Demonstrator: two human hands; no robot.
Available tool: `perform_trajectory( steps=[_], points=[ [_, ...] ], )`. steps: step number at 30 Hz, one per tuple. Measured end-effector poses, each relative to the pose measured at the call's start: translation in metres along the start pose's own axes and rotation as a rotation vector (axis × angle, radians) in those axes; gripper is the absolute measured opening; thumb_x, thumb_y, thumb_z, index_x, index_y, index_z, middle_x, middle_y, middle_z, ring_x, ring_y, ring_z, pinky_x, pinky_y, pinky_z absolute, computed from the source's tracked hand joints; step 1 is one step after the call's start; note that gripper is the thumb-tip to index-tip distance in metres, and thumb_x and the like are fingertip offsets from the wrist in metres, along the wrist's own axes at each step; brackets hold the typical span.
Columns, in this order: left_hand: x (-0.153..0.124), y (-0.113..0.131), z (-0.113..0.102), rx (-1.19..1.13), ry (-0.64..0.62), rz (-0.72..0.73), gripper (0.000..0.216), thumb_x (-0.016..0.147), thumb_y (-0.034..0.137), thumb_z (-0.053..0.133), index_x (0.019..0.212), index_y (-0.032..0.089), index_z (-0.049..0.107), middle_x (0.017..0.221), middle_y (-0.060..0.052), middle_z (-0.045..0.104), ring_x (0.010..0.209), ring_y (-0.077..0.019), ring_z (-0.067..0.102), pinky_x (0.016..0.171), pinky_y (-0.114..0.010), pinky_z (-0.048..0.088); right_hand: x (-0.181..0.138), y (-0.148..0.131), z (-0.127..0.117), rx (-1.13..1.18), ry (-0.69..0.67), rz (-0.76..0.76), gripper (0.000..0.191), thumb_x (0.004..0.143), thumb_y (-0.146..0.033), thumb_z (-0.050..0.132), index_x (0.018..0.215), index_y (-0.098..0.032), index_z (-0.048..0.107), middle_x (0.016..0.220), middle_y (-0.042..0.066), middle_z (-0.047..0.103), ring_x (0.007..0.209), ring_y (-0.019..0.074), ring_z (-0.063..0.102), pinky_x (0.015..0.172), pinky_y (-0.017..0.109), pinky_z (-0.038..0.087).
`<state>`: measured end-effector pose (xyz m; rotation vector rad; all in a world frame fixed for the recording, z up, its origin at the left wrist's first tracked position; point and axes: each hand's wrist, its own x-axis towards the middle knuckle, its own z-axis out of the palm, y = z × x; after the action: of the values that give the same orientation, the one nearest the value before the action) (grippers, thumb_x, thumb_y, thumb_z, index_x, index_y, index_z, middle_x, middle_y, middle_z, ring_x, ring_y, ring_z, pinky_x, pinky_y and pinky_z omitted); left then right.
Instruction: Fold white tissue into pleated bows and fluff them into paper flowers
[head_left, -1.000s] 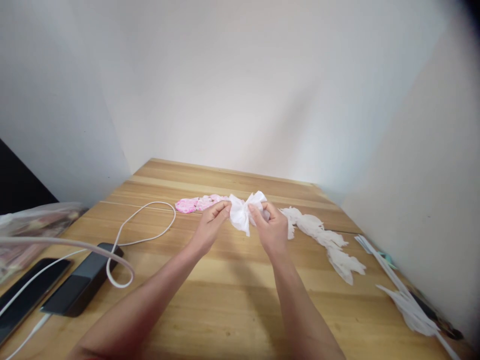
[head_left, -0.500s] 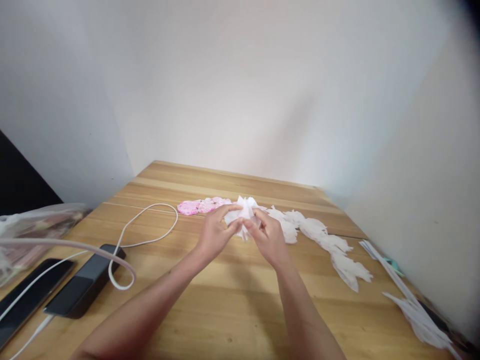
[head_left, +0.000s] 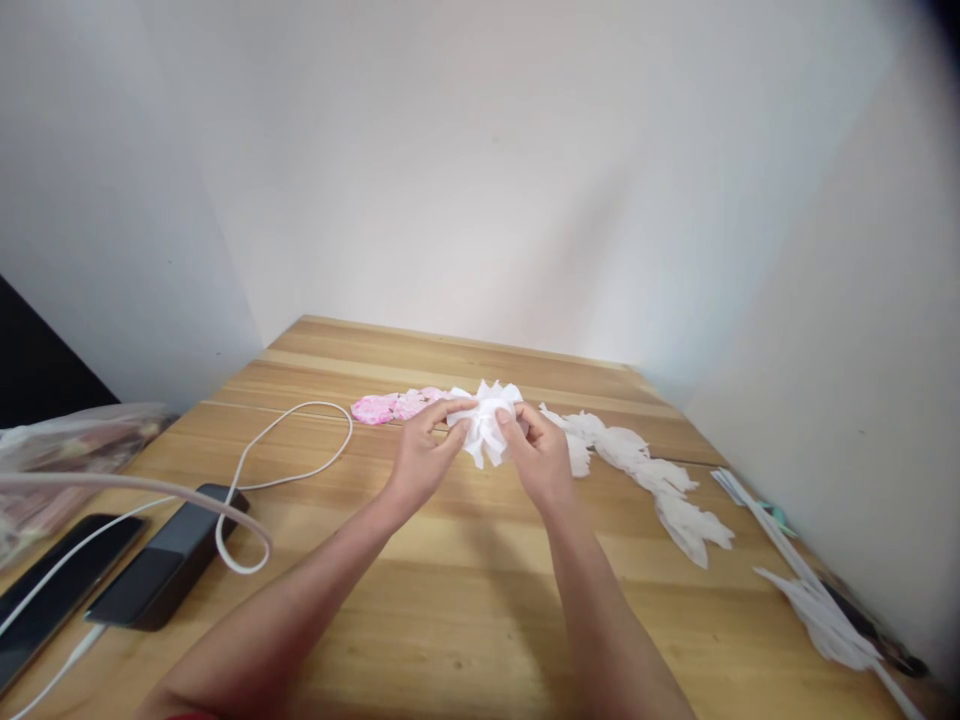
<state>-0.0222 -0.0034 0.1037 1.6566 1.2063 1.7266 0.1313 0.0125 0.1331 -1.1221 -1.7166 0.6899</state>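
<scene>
A small white tissue-paper flower point(head_left: 486, 425) is held above the wooden table point(head_left: 465, 590) between both hands. My left hand point(head_left: 424, 458) pinches its left side with thumb and fingers. My right hand point(head_left: 538, 455) pinches its right side, fingers curled round the paper. The paper is bunched at the middle and fans out above and below. Just behind the left hand lies a row of pink tissue flowers point(head_left: 394, 406).
White tissue pieces point(head_left: 652, 478) trail off to the right. White sticks and paper strips point(head_left: 814, 590) lie by the right wall. At the left are a white cable point(head_left: 247, 470), a black power bank point(head_left: 161, 573), a phone point(head_left: 52, 600) and a plastic bag point(head_left: 67, 455).
The white paper was spread like a bow between the hands. Both hands have drawn together and bunched it into a rounder, ruffled shape.
</scene>
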Motion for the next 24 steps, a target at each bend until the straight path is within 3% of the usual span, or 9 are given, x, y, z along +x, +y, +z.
perform_trajectory(
  steps=[4,7,12,16,21,24],
  points=[
    [-0.003,0.0,0.002,0.156,-0.013,0.149,0.02,0.085,0.021,0.057,0.101,0.023,0.069,0.101,-0.005,0.073,0.097,-0.0202,0.065,0.089,-0.035,0.049,-0.001,-0.002,0.002,-0.048,-0.025,-0.051,0.026,0.083,-0.045,0.057,0.077,-0.02,0.058,0.065,-0.004,0.052,0.059,0.0115,0.044,0.056,0.023,0.034],
    [-0.005,0.002,0.003,0.205,-0.038,0.222,0.023,0.085,0.019,0.056,0.104,0.023,0.068,0.104,-0.005,0.073,0.098,-0.0205,0.066,0.091,-0.036,0.048,-0.001,-0.002,0.004,-0.063,0.051,-0.074,0.026,0.081,-0.043,0.06,0.071,-0.02,0.057,0.065,-0.004,0.052,0.059,0.0112,0.043,0.056,0.023,0.034],
    [-0.004,0.004,0.0,0.085,-0.049,0.068,0.023,0.086,0.026,0.057,0.106,0.02,0.066,0.11,-0.007,0.07,0.106,-0.0212,0.062,0.095,-0.034,0.046,-0.003,0.0,0.005,-0.054,0.089,-0.117,0.027,0.083,-0.04,0.06,0.066,-0.019,0.056,0.063,-0.004,0.051,0.06,0.0117,0.044,0.058,0.024,0.034],
    [-0.003,-0.002,0.001,-0.046,-0.029,-0.029,0.019,0.086,0.028,0.056,0.1,0.019,0.066,0.101,-0.005,0.071,0.096,-0.0201,0.064,0.086,-0.032,0.049,-0.004,0.0,0.006,-0.037,0.04,-0.167,0.03,0.084,-0.039,0.059,0.063,-0.019,0.056,0.062,-0.003,0.051,0.061,0.0119,0.046,0.059,0.024,0.035],
    [-0.003,-0.007,0.003,-0.149,0.017,-0.111,0.02,0.086,0.031,0.057,0.1,0.019,0.067,0.095,-0.006,0.07,0.094,-0.021,0.064,0.078,-0.031,0.051,-0.003,0.001,0.004,0.052,0.083,-0.059,0.034,0.085,-0.046,0.056,0.065,-0.019,0.059,0.057,-0.004,0.049,0.055,0.0112,0.043,0.053,0.024,0.033],
    [-0.003,-0.005,0.002,-0.18,0.049,-0.101,0.02,0.086,0.032,0.058,0.099,0.019,0.066,0.102,-0.007,0.069,0.097,-0.0209,0.063,0.079,-0.03,0.05,-0.001,0.001,0.001,0.079,0.016,-0.056,0.036,0.087,-0.048,0.052,0.066,-0.019,0.059,0.058,-0.003,0.05,0.056,0.012,0.044,0.053,0.024,0.033]
  ],
)
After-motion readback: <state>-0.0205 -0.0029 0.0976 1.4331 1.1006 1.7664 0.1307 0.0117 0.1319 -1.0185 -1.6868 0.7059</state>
